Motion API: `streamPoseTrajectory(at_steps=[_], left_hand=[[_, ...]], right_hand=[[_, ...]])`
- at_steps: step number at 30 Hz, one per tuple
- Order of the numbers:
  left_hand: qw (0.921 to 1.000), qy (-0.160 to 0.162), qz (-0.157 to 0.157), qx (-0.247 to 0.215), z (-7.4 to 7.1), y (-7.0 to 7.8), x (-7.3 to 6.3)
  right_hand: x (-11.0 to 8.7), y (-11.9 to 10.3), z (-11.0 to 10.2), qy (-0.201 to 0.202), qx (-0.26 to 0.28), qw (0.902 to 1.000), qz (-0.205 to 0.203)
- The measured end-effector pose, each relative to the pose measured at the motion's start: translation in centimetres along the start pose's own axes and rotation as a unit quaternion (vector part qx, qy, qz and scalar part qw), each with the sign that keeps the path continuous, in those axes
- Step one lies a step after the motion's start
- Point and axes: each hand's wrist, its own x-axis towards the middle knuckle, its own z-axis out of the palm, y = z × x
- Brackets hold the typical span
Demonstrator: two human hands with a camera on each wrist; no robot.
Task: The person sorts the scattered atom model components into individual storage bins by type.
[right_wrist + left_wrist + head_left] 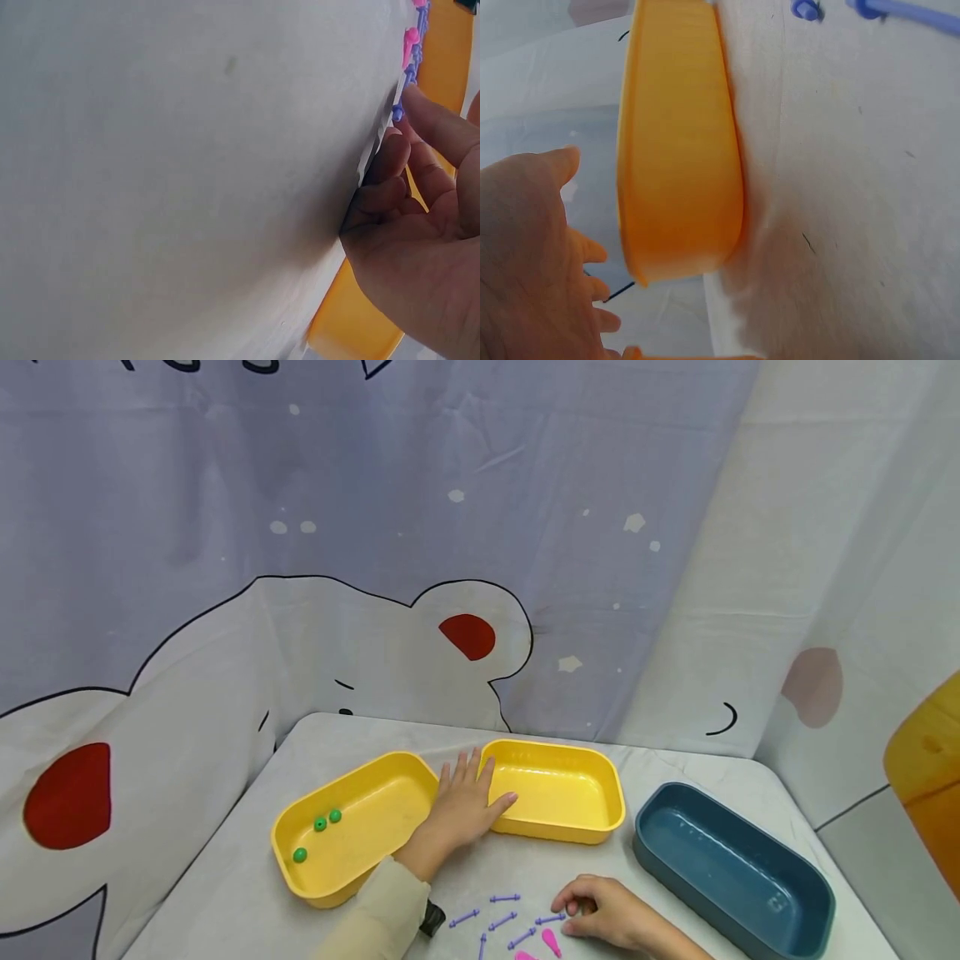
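The right hand, low in the frame and right of the middle, has its fingers bent at the right end of a purple stick. I cannot tell if they pinch it or are just beside it. That stick lies on the table, near the bottom middle, with more purple sticks to its left. A pink piece sits just below it, very near the thumb. So the thumb could bump the pink piece, or grab it too, because the two are so close. The stick looks thin and smooth, so it could slip or roll if only its tip is pinched.

The left hand, at the middle of the frame, has its fingers spread wide and holds nothing. It is over the gap between two yellow trays. I cannot tell if it touches the right one. If it pushes hard on a rim, that tray could slide or tip. The left one has three green beads in it. They look round, so a knock could make them roll about.

The black thing by the left sleeve is very near the sticks. If that arm drops or swings right, it could sweep them out of place.
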Motion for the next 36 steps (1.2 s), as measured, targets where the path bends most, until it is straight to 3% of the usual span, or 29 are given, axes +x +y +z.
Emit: streamPoseTrajectory(at_steps=[11, 19, 27, 36], left_hand=[[0.9997, -0.004, 0.009, 0.02, 0.9, 0.9, 2.2], [0.9994, -0.014, 0.005, 0.032, 1.7, 0.5, 3.0], [0.9994, -0.015, 0.002, 0.03, 1.4, 0.4, 3.5], [0.9992, -0.02, -0.002, 0.033, 1.8, 0.3, 3.9]], right_hand=[[0.3, 0.3, 0.5, 0.018, -0.005, 0.9997, 0.015], [0.3, -0.2, 0.4, 0.015, 0.006, 0.9997, 0.019], [0.5, -0.3, 0.2, 0.023, -0.026, 0.9992, 0.021], [0.0, -0.3, 0.0, 0.018, -0.002, 0.9995, 0.027]])
